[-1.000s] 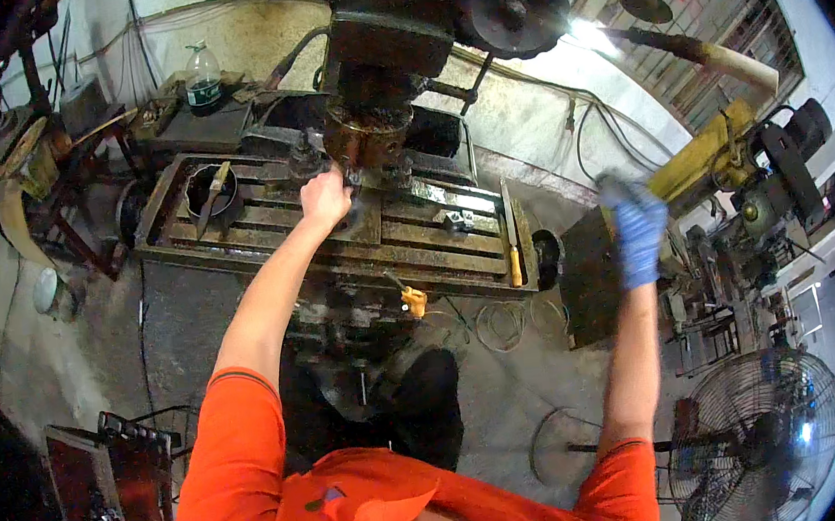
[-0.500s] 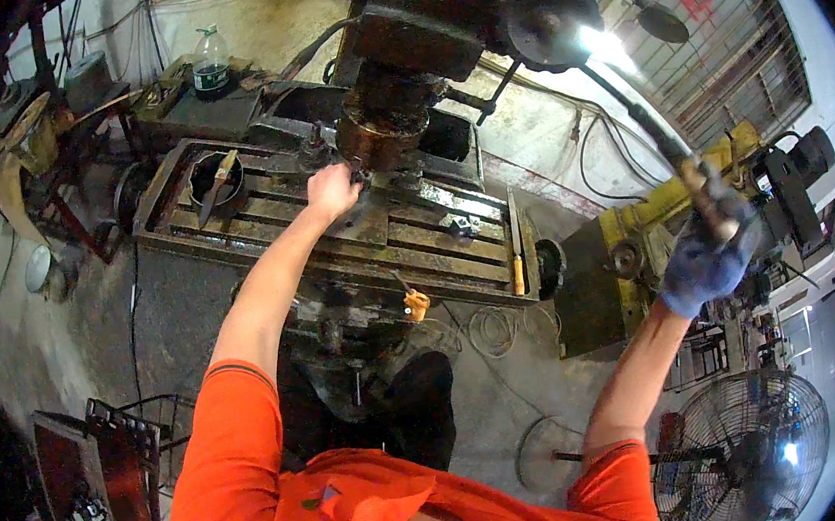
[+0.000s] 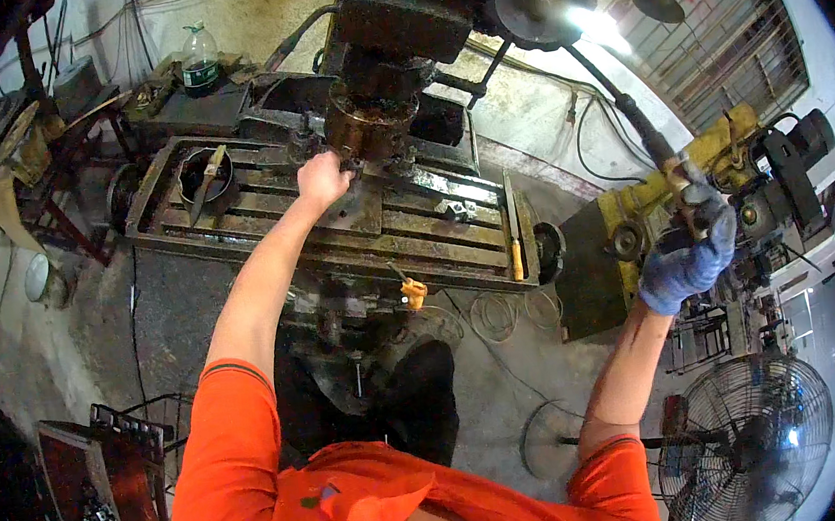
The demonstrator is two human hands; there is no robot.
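My bare left hand (image 3: pixel 324 180) is closed just below the dark, oily spindle head (image 3: pixel 371 124) of a milling machine. My own fingers hide what they grip. Out to the right, my right hand (image 3: pixel 690 252), in a blue-grey glove, is wrapped round the worn grip of a long dark lever (image 3: pixel 637 122). That lever slopes up to a round hub (image 3: pixel 541 2) on the machine. Under the spindle lies the slotted machine table (image 3: pixel 284 235). A small metal block (image 3: pixel 455 211) sits on it, right of my left hand.
A black pot (image 3: pixel 208 183) with a brush stands on the table's left end. A yellow-handled file (image 3: pixel 514 236) lies at its right end. An orange-yellow handle (image 3: pixel 413 291) sticks out in front. A floor fan (image 3: pixel 747 445) stands lower right, a yellow machine (image 3: pixel 623 202) at right.
My right hand and the lever's grip have shifted slightly left, and the blur on them has lessened. My left hand stays by the spindle. The whole view has shifted a little.
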